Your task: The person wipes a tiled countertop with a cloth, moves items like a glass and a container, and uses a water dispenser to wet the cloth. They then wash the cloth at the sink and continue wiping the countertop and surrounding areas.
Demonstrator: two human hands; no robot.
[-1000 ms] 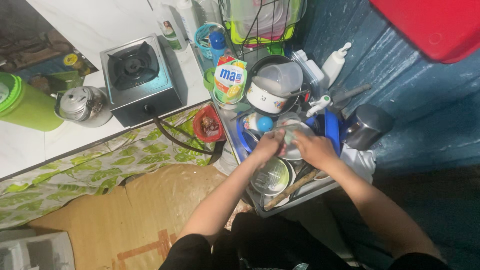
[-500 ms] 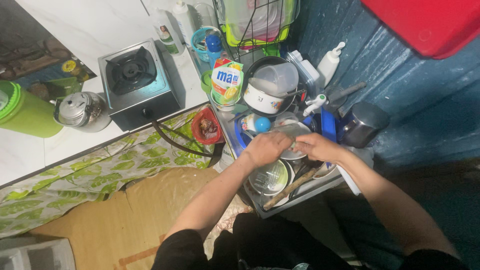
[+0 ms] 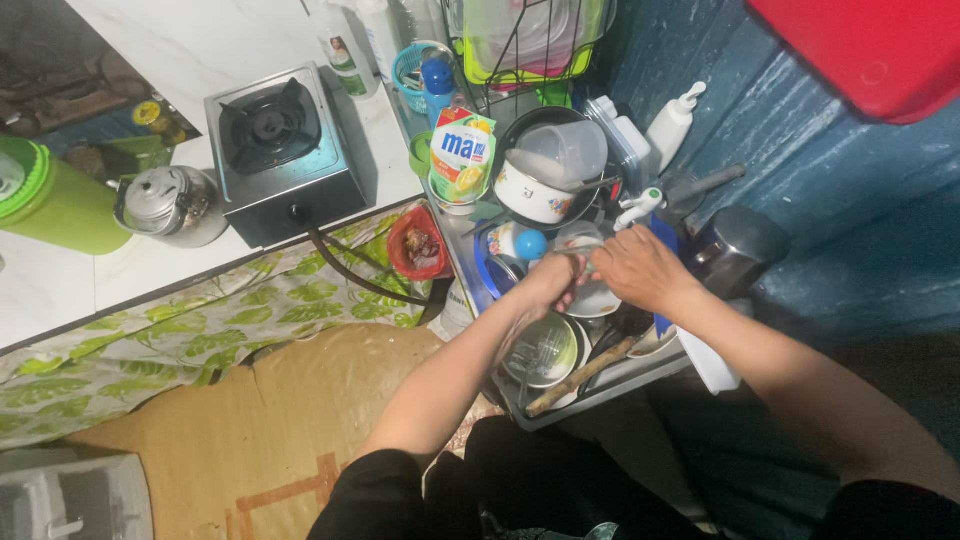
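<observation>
1. A small pale bowl sits over a crowded sink, held between both hands.
2. The left hand curls closed on its near rim; the right hand grips the far side (fingers partly hidden).
3. This looks like washing in progress; next it needs a steady turn or rinse.
4. Nearby: a steel bowl, wooden stick, white faucet, and green dish-soap pouch.
</observation>
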